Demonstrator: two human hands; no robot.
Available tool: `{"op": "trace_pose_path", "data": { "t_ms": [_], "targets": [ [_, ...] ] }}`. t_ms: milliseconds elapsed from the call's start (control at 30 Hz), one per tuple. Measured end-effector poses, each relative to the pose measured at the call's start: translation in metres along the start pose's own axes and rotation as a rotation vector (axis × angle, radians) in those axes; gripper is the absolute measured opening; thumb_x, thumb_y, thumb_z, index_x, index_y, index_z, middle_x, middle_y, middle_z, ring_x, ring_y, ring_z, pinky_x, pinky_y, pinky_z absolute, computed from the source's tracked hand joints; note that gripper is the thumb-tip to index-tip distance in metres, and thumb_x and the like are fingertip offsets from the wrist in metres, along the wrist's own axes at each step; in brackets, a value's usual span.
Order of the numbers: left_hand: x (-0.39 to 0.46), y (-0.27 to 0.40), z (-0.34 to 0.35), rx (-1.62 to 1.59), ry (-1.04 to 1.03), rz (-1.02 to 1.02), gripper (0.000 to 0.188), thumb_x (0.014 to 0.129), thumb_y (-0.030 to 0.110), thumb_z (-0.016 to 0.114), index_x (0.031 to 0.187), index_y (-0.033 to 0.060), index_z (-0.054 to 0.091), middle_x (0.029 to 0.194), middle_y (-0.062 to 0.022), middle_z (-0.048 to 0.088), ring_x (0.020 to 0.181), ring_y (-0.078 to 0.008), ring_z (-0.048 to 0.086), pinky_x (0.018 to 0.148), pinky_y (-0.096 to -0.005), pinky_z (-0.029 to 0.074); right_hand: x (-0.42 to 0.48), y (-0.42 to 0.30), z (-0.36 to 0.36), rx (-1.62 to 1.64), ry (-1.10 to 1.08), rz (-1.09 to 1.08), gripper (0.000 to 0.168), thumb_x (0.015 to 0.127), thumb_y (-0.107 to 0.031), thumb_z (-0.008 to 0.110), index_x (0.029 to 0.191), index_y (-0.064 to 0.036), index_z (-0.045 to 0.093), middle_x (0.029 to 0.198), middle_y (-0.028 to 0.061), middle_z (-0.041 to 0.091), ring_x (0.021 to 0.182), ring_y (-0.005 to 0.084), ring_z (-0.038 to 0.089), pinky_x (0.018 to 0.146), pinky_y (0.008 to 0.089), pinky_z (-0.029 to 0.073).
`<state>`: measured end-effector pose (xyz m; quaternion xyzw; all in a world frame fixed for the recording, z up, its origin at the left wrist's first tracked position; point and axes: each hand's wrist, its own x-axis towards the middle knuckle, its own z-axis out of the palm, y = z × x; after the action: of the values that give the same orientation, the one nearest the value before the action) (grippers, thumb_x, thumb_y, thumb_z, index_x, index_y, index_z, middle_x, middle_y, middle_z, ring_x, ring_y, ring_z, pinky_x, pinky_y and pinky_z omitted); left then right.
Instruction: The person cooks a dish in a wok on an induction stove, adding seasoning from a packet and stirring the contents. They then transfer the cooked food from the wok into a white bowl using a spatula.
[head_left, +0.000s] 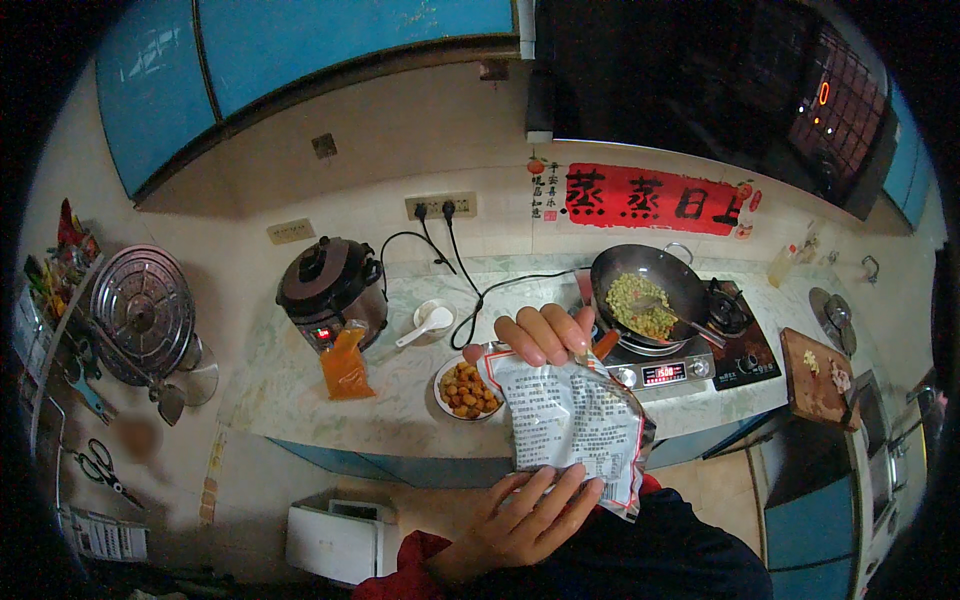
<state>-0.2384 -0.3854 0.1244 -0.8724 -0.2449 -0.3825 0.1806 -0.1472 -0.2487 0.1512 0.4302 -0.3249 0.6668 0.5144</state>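
A plastic food packet (574, 412), printed with writing on its white back, is held up before me over the counter's front edge. My right hand (544, 334) grips its top edge, with the fingers curled over from behind; the packet hides most of that hand. Across the lower part lie the spread fingers of my left hand (529, 514), holding it from the near side. Beyond the packet, a dark wok (600, 281) on an induction cooker (634, 375) contains diced green food (637, 300) and a metal spatula (694, 326). A plate of browned chunks (469, 390) is just left of the packet.
Farther left are an electric pressure cooker (330, 285), an orange pouch (346, 367) and a bowl with a white spoon (429, 324). Black power cords (480, 300) cross the counter. On the right lies a wooden cutting board (810, 379) with chopped food and a knife (851, 409).
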Motion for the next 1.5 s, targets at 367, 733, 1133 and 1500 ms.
{"op": "trace_pose_path", "data": {
  "t_ms": [367, 733, 1133, 1500],
  "targets": [
    [0.0, -0.005, 0.002, -0.009, -0.007, 0.002, 0.026, 0.081, 0.027, 0.054, 0.106, 0.02, 0.057, 0.109, 0.0018, 0.054, 0.097, -0.013, 0.047, 0.078, -0.0256, 0.04, -0.004, -0.001, -0.005, 0.0, 0.044, 0.006, 0.04, 0.091, -0.039, 0.026, 0.068, -0.016, 0.05, 0.065, -0.0035, 0.041, 0.075, 0.0123, 0.041, 0.094, 0.0519, 0.021],
    [-0.002, -0.005, 0.007, -0.008, 0.017, -0.013, 0.025, 0.081, 0.027, 0.054, 0.105, 0.0204, 0.058, 0.109, 0.0026, 0.053, 0.098, -0.0128, 0.047, 0.079, -0.0254, 0.04, -0.001, 0.001, -0.012, 0.031, -0.039, 0.001, 0.041, 0.091, -0.039, 0.026, 0.069, -0.016, 0.051, 0.065, -0.0036, 0.042, 0.074, 0.0122, 0.041, 0.093, 0.0517, 0.022],
    [-0.002, -0.005, 0.007, -0.011, -0.006, -0.008, 0.027, 0.081, 0.027, 0.054, 0.107, 0.0206, 0.057, 0.11, 0.0025, 0.052, 0.1, -0.0129, 0.045, 0.079, -0.0256, 0.04, -0.003, -0.001, -0.008, -0.009, 0.026, 0.019, 0.041, 0.091, -0.041, 0.025, 0.071, -0.016, 0.051, 0.065, -0.0043, 0.041, 0.075, 0.0118, 0.041, 0.093, 0.0514, 0.022],
    [-0.004, -0.006, 0.008, -0.013, 0.014, -0.021, 0.026, 0.081, 0.026, 0.054, 0.106, 0.0205, 0.057, 0.11, 0.0023, 0.053, 0.098, -0.0129, 0.047, 0.078, -0.0255, 0.041, -0.005, 0.002, -0.013, 0.021, 0.005, -0.003, 0.041, 0.091, -0.04, 0.025, 0.069, -0.016, 0.05, 0.065, -0.0041, 0.042, 0.076, 0.0121, 0.041, 0.094, 0.0509, 0.021]
  ]
}}
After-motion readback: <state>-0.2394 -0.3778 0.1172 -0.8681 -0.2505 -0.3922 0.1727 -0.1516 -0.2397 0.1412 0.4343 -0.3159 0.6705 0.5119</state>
